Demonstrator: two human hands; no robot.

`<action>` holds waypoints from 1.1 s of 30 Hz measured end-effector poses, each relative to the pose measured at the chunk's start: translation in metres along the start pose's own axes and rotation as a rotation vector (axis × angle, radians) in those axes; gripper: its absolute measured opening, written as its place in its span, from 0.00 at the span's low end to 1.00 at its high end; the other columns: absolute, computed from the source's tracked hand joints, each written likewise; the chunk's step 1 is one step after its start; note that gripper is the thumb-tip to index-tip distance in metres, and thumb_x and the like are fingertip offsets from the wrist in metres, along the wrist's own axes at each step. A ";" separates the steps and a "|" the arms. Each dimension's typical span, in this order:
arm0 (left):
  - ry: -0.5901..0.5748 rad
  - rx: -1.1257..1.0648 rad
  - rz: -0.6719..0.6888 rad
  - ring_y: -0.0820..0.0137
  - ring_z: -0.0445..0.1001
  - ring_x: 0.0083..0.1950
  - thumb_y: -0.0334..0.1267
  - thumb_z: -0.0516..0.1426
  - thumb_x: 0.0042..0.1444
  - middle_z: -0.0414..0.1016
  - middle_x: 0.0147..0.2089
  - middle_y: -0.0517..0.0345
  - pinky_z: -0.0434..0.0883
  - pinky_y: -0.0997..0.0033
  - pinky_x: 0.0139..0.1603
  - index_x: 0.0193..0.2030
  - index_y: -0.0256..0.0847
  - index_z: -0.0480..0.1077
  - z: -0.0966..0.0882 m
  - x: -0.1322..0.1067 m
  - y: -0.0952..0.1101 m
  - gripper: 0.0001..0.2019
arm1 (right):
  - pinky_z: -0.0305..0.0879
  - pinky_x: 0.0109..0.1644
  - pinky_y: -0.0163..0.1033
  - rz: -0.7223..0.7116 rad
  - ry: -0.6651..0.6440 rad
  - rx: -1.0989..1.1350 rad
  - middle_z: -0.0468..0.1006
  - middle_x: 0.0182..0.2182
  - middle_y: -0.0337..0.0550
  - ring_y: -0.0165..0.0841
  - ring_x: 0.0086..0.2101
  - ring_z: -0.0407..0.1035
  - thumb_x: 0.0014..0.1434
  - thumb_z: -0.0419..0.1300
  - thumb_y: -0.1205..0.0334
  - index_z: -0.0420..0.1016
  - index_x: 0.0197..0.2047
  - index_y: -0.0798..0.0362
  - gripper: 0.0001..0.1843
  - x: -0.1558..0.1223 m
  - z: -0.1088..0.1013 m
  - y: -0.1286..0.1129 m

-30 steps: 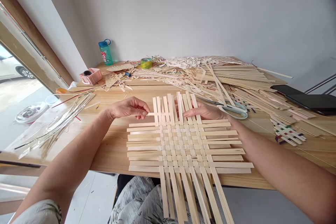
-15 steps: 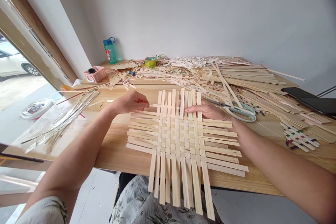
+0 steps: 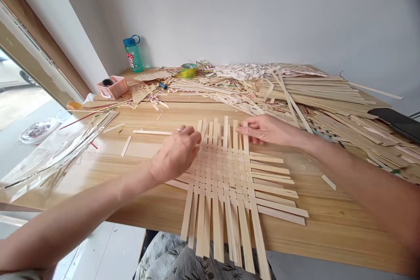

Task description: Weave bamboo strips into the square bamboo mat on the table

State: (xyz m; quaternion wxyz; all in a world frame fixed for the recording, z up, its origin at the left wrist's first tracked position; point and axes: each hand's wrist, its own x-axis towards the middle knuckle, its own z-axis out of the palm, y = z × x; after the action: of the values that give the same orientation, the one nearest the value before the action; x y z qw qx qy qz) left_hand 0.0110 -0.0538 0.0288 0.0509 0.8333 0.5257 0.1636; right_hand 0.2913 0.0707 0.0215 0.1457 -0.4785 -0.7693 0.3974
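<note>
The desk (image 3: 323,227) carries everything, and along its far edge lies a large heap of pale wood strips (image 3: 315,89), perhaps kept there to stay ready but out of the way. At the middle of the front edge sits a woven mat of pale strips (image 3: 226,175), and its lower ends reach past that edge. The strips pass over and under each other, so they seem to hold themselves together. The left hand (image 3: 175,154) rests on the upper left part of the mat with fingers curled down, maybe to keep it flat; I cannot tell if this grip is clamped on a strip. The right hand (image 3: 265,130) is just beside the top ends, with its fingers apart and holding nothing. Compared with the earlier frame, the left hand sits lower on the mat, and a long loose strip (image 3: 152,132) now lies on the desk to the left of the mat.
</note>
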 end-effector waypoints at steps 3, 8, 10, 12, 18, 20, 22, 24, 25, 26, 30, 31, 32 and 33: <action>-0.016 0.024 0.009 0.59 0.70 0.48 0.30 0.52 0.64 0.74 0.46 0.49 0.71 0.57 0.49 0.43 0.39 0.71 0.016 -0.013 0.004 0.07 | 0.61 0.33 0.44 -0.103 0.329 -0.416 0.73 0.22 0.42 0.35 0.23 0.65 0.54 0.67 0.42 0.73 0.25 0.48 0.20 -0.004 -0.008 -0.005; 0.067 -0.022 0.030 0.59 0.69 0.51 0.29 0.50 0.65 0.74 0.51 0.47 0.69 0.54 0.53 0.48 0.39 0.70 0.030 -0.020 -0.002 0.10 | 0.68 0.43 0.43 -0.763 0.214 -0.337 0.78 0.40 0.44 0.37 0.38 0.72 0.65 0.56 0.65 0.76 0.42 0.48 0.08 -0.012 0.040 -0.036; 0.087 -0.056 0.038 0.59 0.69 0.51 0.29 0.51 0.65 0.74 0.51 0.47 0.69 0.55 0.53 0.50 0.40 0.70 0.031 -0.020 -0.003 0.10 | 0.69 0.43 0.43 -0.884 0.167 -0.394 0.78 0.42 0.47 0.38 0.42 0.72 0.65 0.53 0.71 0.76 0.45 0.50 0.12 -0.010 0.064 -0.042; 0.105 -0.085 0.028 0.59 0.69 0.50 0.29 0.51 0.64 0.74 0.50 0.47 0.69 0.55 0.53 0.50 0.39 0.69 0.031 -0.019 -0.003 0.10 | 0.69 0.43 0.44 -0.912 0.171 -0.441 0.77 0.41 0.48 0.39 0.41 0.71 0.64 0.52 0.73 0.75 0.44 0.51 0.13 -0.005 0.080 -0.041; 0.075 -0.195 -0.039 0.60 0.68 0.48 0.30 0.51 0.66 0.73 0.48 0.48 0.69 0.56 0.52 0.49 0.39 0.69 0.030 -0.016 -0.005 0.09 | 0.68 0.42 0.43 -0.896 0.184 -0.381 0.75 0.37 0.46 0.38 0.39 0.68 0.62 0.52 0.76 0.74 0.42 0.52 0.13 0.007 0.088 -0.029; 0.069 -0.214 -0.062 0.61 0.68 0.47 0.29 0.50 0.66 0.73 0.47 0.49 0.69 0.57 0.52 0.49 0.41 0.69 0.029 -0.014 -0.005 0.09 | 0.68 0.41 0.44 -0.880 0.176 -0.434 0.75 0.37 0.46 0.39 0.39 0.68 0.62 0.50 0.75 0.73 0.41 0.50 0.14 0.008 0.088 -0.029; 0.058 -0.213 -0.072 0.61 0.68 0.47 0.29 0.50 0.66 0.73 0.47 0.50 0.69 0.56 0.52 0.49 0.41 0.69 0.029 -0.013 -0.005 0.10 | 0.68 0.41 0.45 -0.857 0.148 -0.474 0.74 0.37 0.45 0.40 0.39 0.68 0.62 0.49 0.73 0.73 0.41 0.47 0.15 0.009 0.088 -0.030; 0.052 -0.212 -0.071 0.60 0.68 0.48 0.29 0.50 0.66 0.73 0.47 0.50 0.69 0.56 0.52 0.49 0.42 0.69 0.029 -0.013 -0.005 0.10 | 0.69 0.40 0.47 -0.840 0.122 -0.465 0.75 0.38 0.46 0.41 0.39 0.69 0.61 0.49 0.70 0.74 0.42 0.44 0.16 0.010 0.088 -0.030; 0.051 -0.212 -0.069 0.60 0.68 0.48 0.29 0.50 0.66 0.73 0.47 0.50 0.69 0.57 0.52 0.49 0.42 0.69 0.029 -0.013 -0.006 0.10 | 0.69 0.39 0.48 -0.829 0.114 -0.453 0.75 0.38 0.46 0.42 0.39 0.69 0.61 0.48 0.68 0.74 0.42 0.42 0.16 0.010 0.088 -0.030; 0.051 -0.210 -0.068 0.60 0.68 0.48 0.29 0.50 0.66 0.73 0.47 0.50 0.69 0.57 0.52 0.49 0.43 0.69 0.030 -0.013 -0.006 0.10 | 0.69 0.40 0.49 -0.813 0.105 -0.448 0.75 0.38 0.46 0.43 0.39 0.69 0.61 0.48 0.68 0.75 0.43 0.42 0.17 0.011 0.088 -0.030; 0.048 -0.189 -0.066 0.61 0.68 0.48 0.29 0.51 0.66 0.72 0.47 0.50 0.69 0.57 0.52 0.48 0.42 0.69 0.031 -0.013 -0.006 0.09 | 0.69 0.41 0.48 -0.800 0.064 -0.489 0.75 0.40 0.46 0.42 0.40 0.69 0.61 0.47 0.68 0.75 0.44 0.41 0.18 0.012 0.086 -0.030; 0.047 -0.178 -0.065 0.60 0.67 0.47 0.28 0.51 0.65 0.72 0.48 0.50 0.68 0.56 0.52 0.48 0.41 0.69 0.032 -0.013 -0.006 0.09 | 0.69 0.42 0.48 -0.804 0.056 -0.503 0.75 0.40 0.45 0.41 0.41 0.69 0.61 0.47 0.68 0.75 0.43 0.41 0.18 0.012 0.086 -0.030; 0.048 -0.164 -0.063 0.60 0.67 0.47 0.28 0.51 0.65 0.72 0.48 0.50 0.68 0.56 0.52 0.47 0.41 0.69 0.032 -0.013 -0.006 0.09 | 0.69 0.42 0.48 -0.805 0.053 -0.516 0.75 0.40 0.46 0.41 0.41 0.69 0.61 0.47 0.68 0.75 0.42 0.41 0.18 0.012 0.085 -0.031; 0.048 -0.149 -0.061 0.60 0.67 0.47 0.29 0.50 0.66 0.72 0.47 0.49 0.68 0.56 0.51 0.47 0.41 0.69 0.033 -0.013 -0.006 0.09 | 0.69 0.41 0.48 -0.804 0.050 -0.526 0.75 0.40 0.46 0.41 0.40 0.69 0.61 0.47 0.67 0.75 0.41 0.41 0.17 0.012 0.085 -0.031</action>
State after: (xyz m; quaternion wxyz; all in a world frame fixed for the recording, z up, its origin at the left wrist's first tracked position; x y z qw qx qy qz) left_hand 0.0115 -0.0598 -0.0065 0.1048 0.8067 0.5381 0.2205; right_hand 0.2146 0.0336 -0.0116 0.1804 -0.1733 -0.9640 0.0901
